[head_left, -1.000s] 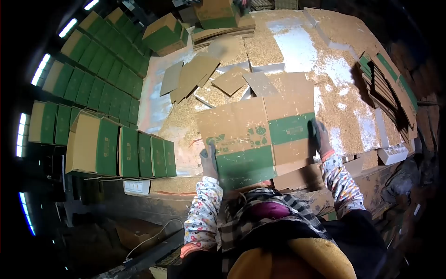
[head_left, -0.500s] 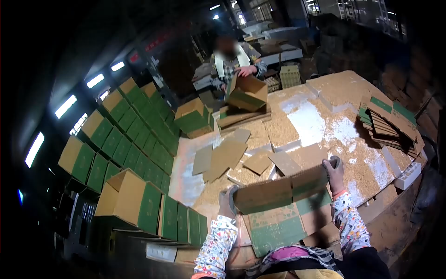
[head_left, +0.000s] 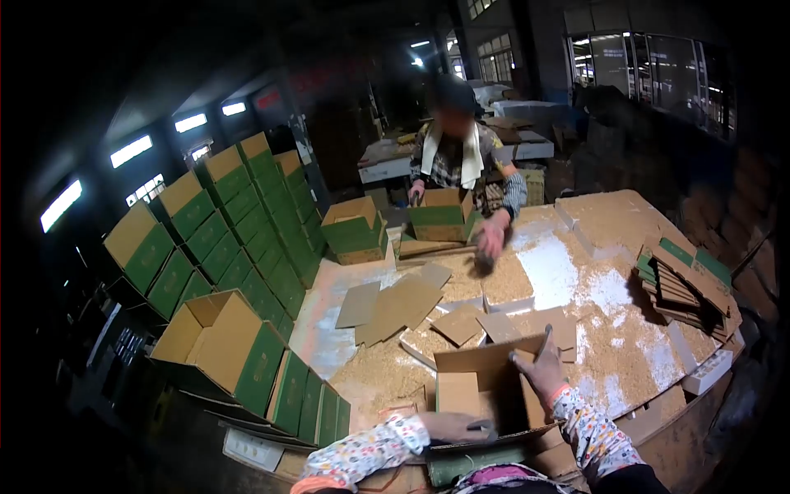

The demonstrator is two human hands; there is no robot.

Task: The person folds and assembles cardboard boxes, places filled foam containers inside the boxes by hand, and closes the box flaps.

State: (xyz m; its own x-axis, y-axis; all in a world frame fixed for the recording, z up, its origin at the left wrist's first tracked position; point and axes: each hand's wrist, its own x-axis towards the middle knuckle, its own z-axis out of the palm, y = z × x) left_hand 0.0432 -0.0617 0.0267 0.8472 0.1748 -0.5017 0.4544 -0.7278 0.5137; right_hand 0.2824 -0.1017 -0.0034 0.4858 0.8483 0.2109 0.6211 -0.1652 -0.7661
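In front of me stands a cardboard box (head_left: 458, 392), folded up with its top open, brown inside with a green outer panel on the near side. My gloved right hand (head_left: 541, 370) grips its right wall, thumb toward the inside. Across the near rim lies my left hand (head_left: 457, 426), its thumb and fingers closed at the edge; part of the fingers is hidden. Flat cardboard pieces (head_left: 398, 306) lie on the table just beyond the box.
Green-and-brown boxes (head_left: 216, 337) stand stacked along the left. Folded cartons (head_left: 681, 284) lie piled at the right. Opposite, a person (head_left: 465, 156) works at another open box (head_left: 439, 216). Crumbly tan material covers much of the table (head_left: 613, 284).
The flat carton between my hands has become an open box. My left hand has moved down to its near rim, my right hand inward. Across the table, the person's box is lower and upright.
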